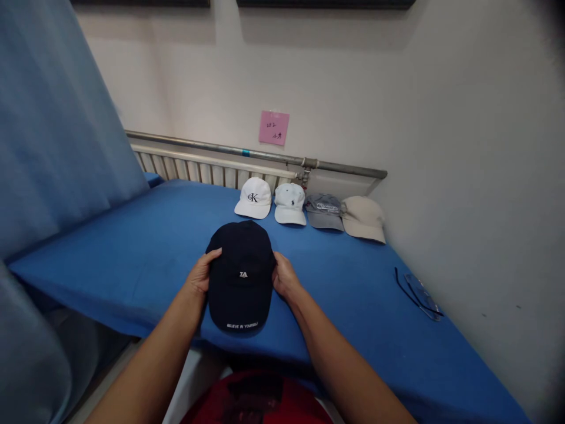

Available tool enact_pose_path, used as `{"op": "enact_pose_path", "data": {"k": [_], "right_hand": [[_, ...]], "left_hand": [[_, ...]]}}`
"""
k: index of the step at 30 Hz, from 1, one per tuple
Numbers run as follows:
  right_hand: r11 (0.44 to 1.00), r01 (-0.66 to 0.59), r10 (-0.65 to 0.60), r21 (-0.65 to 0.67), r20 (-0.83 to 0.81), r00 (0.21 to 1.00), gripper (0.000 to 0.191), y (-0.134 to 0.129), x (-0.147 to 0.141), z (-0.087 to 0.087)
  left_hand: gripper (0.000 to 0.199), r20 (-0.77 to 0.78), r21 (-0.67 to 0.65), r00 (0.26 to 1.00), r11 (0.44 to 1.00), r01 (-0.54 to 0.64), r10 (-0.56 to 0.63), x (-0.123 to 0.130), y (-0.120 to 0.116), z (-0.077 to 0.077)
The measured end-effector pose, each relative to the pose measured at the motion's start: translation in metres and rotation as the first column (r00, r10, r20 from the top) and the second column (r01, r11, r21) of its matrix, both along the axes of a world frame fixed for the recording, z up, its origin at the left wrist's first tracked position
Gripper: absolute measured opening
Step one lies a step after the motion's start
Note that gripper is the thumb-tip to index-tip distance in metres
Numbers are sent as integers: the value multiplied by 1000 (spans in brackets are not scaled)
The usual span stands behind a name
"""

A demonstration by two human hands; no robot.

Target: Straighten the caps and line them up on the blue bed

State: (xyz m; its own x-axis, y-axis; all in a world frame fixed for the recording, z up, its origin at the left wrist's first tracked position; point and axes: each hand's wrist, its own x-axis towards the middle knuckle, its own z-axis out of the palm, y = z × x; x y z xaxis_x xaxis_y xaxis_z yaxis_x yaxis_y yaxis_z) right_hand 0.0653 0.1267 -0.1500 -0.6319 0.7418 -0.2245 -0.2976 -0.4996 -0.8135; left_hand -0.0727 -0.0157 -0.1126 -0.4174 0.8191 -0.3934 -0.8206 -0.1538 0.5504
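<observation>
A black baseball cap (pixel 241 250) with a small white logo on its front and white lettering along the brim is held between my two hands, brim towards me. My left hand (pixel 203 272) grips its left side, thumb on top and the other fingers mostly hidden. On the opposite side, my right hand (pixel 285 275) closes on the edge, its fingers partly out of sight behind the cap. Beneath lies a blue cloth-covered surface (pixel 132 247). Behind the held cap stand a white cap with black letters (pixel 253 197) and a pale cap with a small dark emblem (pixel 290 203).
Farther right in the row are a grey cap (pixel 324 211) and a beige cap (pixel 364 218). Glasses (pixel 419 294) lie near the right wall. A radiator (pixel 198 171) and metal pipe (pixel 348 169) run along the back. A blue curtain (pixel 57 129) hangs at left.
</observation>
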Motion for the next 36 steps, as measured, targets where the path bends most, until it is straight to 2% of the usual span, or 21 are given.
{"op": "enact_pose_path", "data": {"k": [14,26,36], "right_hand": [[1000,11,-11,5,13,1000,9,-4,2,5],[1000,23,-24,20,20,1000,11,-6,2,9],[996,13,-16,91,37,999,14,-3,1,3]], "left_hand": [[33,-35,-23,999,1000,19,-20,0,1,0],[28,-54,-69,999,998,3,-7,1,3,0],[22,-44,-108,996,992,67,-72,0,4,0]]}}
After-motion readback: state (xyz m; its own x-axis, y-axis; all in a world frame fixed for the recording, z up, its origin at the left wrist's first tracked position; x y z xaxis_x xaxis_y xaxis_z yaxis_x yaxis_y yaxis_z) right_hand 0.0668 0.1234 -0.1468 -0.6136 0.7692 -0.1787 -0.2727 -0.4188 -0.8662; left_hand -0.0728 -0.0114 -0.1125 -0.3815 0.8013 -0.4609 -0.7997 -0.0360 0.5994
